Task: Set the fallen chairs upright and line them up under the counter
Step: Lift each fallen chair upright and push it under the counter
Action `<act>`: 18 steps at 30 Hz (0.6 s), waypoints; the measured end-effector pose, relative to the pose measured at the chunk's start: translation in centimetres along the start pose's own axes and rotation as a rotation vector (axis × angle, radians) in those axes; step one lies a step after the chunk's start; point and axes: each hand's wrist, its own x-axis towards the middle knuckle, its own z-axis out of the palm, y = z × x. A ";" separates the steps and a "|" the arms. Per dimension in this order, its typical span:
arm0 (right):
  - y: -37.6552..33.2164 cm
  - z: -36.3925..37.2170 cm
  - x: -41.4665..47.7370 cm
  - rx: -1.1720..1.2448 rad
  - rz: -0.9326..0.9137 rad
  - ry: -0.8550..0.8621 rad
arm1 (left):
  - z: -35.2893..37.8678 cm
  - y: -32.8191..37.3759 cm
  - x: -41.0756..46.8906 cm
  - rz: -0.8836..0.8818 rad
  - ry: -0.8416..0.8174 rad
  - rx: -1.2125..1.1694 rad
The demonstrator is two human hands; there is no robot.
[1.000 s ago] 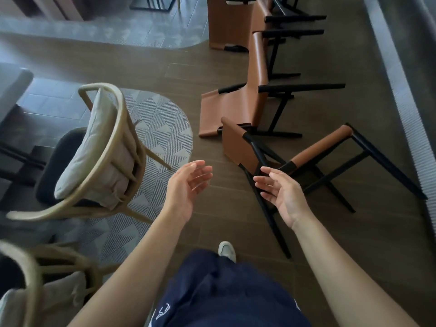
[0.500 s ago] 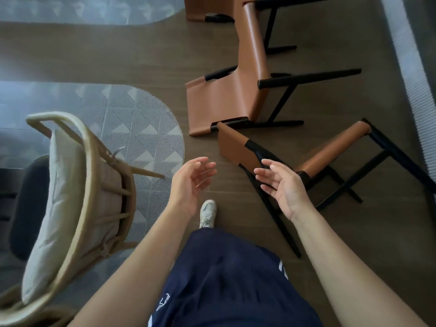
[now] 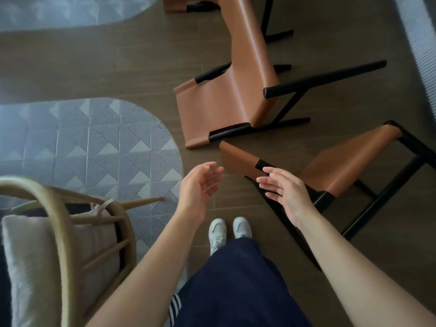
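1. Nearest fallen chair [image 3: 349, 161]: on its side on the wood floor at 2 o'clock from the shoes [image 3: 218, 232], tan backrest end pointing toward 10 o'clock, black legs out toward 4 o'clock.
2. Second fallen chair [image 3: 219, 107]: also down, at 12 to 1 o'clock, its backrest edge just beside the first chair's.
3. Left hand [image 3: 200, 185]: empty, fingers loosely spread, palm facing right.
4. Right hand [image 3: 287, 192]: empty, fingers extended, hovering over the nearest chair's black frame; cannot tell if it touches.
5. Handling (judgement): frame looks rigid and moderately heavy; the leather sling looks soft and smooth, so it would give or slip. Grip the frame at the backrest top and a seat rail, not the leather.
6. Risk: swinging legs may clip the second chair or scrape the floor.
7. No counter identifiable in view.
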 end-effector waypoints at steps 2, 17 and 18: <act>0.2 0.5 2.8 -0.016 -0.004 0.010 | 0.3 -1.0 2.5 0.010 -0.005 0.049; 6.6 6.5 22.6 -1.099 -0.349 -0.047 | 1.8 -8.7 18.1 -0.198 0.095 -0.083; 6.9 7.0 23.4 -1.137 -0.347 -0.067 | 1.9 -9.0 18.8 -0.208 0.106 -0.080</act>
